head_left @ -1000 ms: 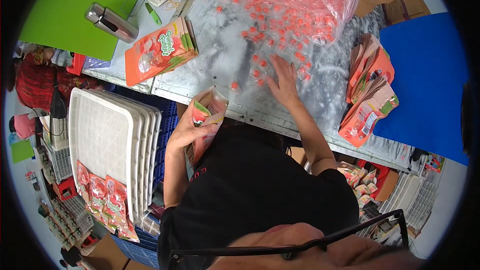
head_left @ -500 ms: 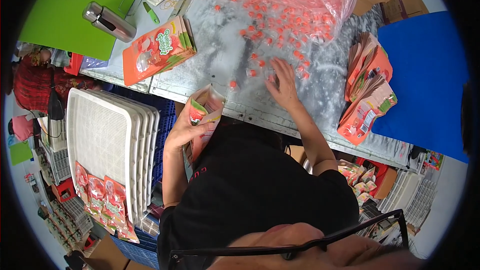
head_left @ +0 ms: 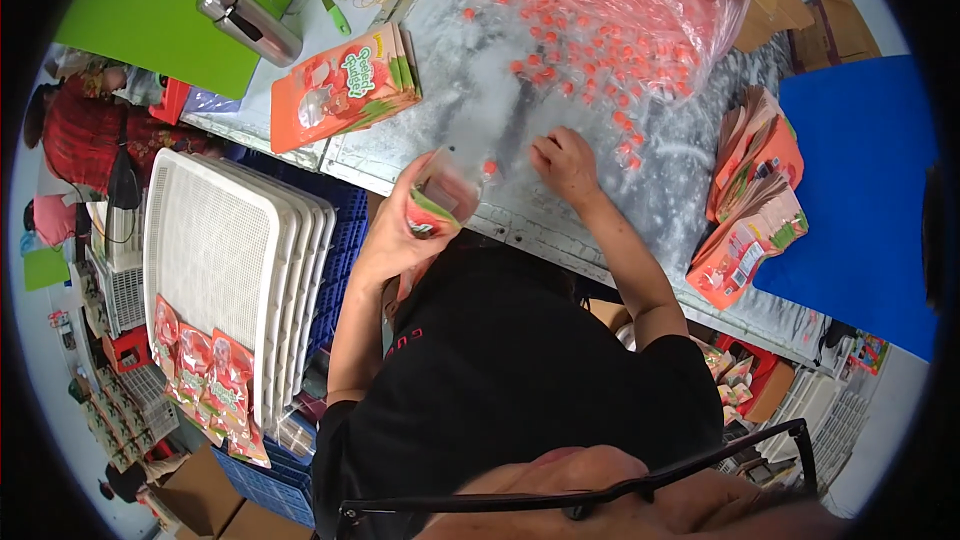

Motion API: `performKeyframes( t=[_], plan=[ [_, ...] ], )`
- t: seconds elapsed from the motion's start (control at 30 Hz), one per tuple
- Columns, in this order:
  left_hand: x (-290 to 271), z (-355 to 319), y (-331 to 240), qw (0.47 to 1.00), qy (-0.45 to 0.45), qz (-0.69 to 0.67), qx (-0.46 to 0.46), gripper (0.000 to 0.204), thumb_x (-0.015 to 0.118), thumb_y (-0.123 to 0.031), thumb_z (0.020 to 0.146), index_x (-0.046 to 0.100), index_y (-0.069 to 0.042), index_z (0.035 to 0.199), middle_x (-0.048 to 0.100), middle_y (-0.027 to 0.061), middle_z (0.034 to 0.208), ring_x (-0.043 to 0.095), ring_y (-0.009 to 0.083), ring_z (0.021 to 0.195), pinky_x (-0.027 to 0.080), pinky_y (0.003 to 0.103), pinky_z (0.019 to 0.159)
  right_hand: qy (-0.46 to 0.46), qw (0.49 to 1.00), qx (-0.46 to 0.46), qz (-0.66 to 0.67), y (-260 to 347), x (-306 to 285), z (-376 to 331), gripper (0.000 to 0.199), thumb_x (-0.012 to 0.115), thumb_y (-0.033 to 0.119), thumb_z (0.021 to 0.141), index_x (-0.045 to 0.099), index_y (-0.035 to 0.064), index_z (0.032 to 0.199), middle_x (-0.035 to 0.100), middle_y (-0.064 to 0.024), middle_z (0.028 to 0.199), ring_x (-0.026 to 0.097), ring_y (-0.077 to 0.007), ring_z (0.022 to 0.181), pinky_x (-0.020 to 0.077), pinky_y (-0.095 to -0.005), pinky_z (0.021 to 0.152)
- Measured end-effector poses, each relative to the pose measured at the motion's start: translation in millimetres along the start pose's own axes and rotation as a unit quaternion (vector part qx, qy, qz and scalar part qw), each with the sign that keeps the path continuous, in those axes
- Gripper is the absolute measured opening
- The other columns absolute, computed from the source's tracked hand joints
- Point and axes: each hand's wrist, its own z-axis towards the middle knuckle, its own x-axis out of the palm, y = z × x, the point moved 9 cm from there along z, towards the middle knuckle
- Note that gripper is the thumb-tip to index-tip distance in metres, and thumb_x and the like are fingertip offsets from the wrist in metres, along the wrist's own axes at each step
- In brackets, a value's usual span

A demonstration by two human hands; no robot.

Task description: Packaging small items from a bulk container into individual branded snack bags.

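Note:
My left hand (head_left: 385, 235) grips a red and green pouch (head_left: 455, 190) at the front edge of the table, its mouth gaping upward. Over the tabletop to the right of the pouch, my right hand (head_left: 567, 167) is closed with curled fingers; whatever lies inside them is hidden. A single small red wrapped candy (head_left: 490, 168) rests between the two hands. Beyond my right hand, many more wrapped candies (head_left: 590, 50) spill from a big clear plastic bag (head_left: 665, 0).
Flat pouches lie in a stack (head_left: 345, 90) at the left and in fanned piles (head_left: 745, 240) beside a blue panel (head_left: 850, 190). A steel flask (head_left: 250, 22) and a green-handled tool (head_left: 335, 13) are far left. White trays (head_left: 215, 250) stand left, below table level.
My right hand has closed and drawn slightly nearer, away from the scattered candies; several near it are gone from the table. My left hand has raised the pouch and moved it rightward.

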Motion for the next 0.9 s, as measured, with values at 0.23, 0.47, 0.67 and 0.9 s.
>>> performKeyframes(
  t=[0.23,0.47,0.67,0.9],
  plan=[
    [24,23,-6,0.981,-0.024,0.188,0.049,0.095,0.083,-0.002,0.060,0.039,-0.007,0.144,0.055,0.0175,0.132,0.061,0.0288,0.113,0.045,0.035,0.099,-0.066,0.835,0.380,0.392,-53,-5,-4,0.007,0.068,0.012,0.086,0.062,0.0080,0.087,0.050,0.0002,0.068,0.050,-0.0125,0.054,0.0388,-0.0292,0.047],
    [53,41,-20,0.964,-0.020,0.244,0.104,0.095,0.087,-0.017,0.061,0.039,-0.006,0.142,0.051,0.0209,0.134,0.048,0.0385,0.125,0.039,0.046,0.105,-0.101,0.514,0.269,0.808,53,-34,50,0.027,0.052,0.028,0.097,0.060,0.0032,0.091,0.060,-0.0048,0.086,0.056,-0.0134,0.079,0.0449,-0.0296,0.070],
    [53,42,-25,0.967,-0.052,0.224,0.111,0.095,0.088,-0.019,0.060,0.040,-0.004,0.141,0.052,0.0209,0.133,0.049,0.0385,0.124,0.038,0.047,0.105,-0.127,0.640,0.241,0.719,58,-52,49,0.028,0.051,0.025,0.099,0.061,-0.0013,0.096,0.062,-0.0100,0.096,0.058,-0.0154,0.093,0.0446,-0.0299,0.088],
    [57,44,-29,0.962,-0.042,0.234,0.136,0.097,0.088,-0.010,0.060,0.037,-0.002,0.143,0.051,0.0225,0.133,0.053,0.0359,0.123,0.044,0.042,0.102,-0.068,0.730,0.222,0.642,74,-61,65,0.024,0.047,0.018,0.101,0.063,-0.0003,0.104,0.062,-0.0085,0.106,0.058,-0.0169,0.100,0.0440,-0.0310,0.094]
  ],
)
